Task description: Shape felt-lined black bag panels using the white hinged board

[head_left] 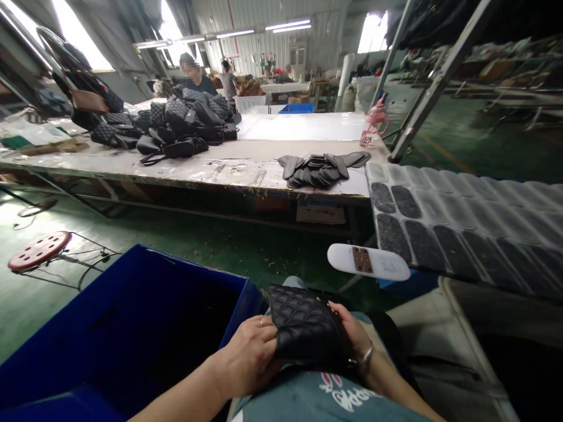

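Note:
A black quilted bag [303, 322] with small gold-coloured metal parts rests at my lap, held between both hands. My left hand [253, 351], with a ring on one finger, grips the bag's left side, its fingertips partly hidden by the bag. On the bag's right side my right hand [354, 334] is wrapped round the edge, with a bracelet at the wrist. Past the bag, to the right, is a white rounded board [368, 261] with a brown patch on it.
A large blue bin [145, 258] stands at my left, near a red stool [39, 251]. Across the long table [246, 170] lie a heap of black bags [176, 120], stacked dark pieces [316, 171] and a pink bottle [373, 123]. People work farther back.

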Demonstrator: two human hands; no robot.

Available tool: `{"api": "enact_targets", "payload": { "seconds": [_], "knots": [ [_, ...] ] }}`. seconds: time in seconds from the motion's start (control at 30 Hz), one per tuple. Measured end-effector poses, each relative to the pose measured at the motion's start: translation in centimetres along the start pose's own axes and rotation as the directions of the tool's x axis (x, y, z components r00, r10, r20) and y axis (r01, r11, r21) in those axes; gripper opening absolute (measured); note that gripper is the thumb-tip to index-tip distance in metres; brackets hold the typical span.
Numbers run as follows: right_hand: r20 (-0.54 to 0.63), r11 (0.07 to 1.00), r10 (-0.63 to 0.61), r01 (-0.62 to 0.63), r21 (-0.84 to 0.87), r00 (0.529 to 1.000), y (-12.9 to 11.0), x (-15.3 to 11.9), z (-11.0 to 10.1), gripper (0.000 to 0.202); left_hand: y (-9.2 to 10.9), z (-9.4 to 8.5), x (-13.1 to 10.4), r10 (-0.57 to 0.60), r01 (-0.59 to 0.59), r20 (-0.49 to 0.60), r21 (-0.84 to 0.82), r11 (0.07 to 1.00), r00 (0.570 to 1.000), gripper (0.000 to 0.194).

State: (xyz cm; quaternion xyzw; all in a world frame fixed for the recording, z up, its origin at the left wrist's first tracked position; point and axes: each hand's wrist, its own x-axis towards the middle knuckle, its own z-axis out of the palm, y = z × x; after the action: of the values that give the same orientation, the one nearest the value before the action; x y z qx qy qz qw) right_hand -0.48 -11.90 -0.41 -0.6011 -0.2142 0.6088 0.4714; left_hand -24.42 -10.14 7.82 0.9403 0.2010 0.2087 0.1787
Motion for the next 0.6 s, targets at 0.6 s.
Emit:
{"api": "enact_targets", "payload": {
  "seconds": [0.6],
  "knots": [
    [0.442, 0.443, -0.127, 0.450, -0.776, 0.888, -9.7, -4.7, -1.2, 0.076, -0.3, 7.9, 5.7, 0.196, -0.199, 0.035, 0.150, 0.969, 0.980, 0.012]
  ]
}}
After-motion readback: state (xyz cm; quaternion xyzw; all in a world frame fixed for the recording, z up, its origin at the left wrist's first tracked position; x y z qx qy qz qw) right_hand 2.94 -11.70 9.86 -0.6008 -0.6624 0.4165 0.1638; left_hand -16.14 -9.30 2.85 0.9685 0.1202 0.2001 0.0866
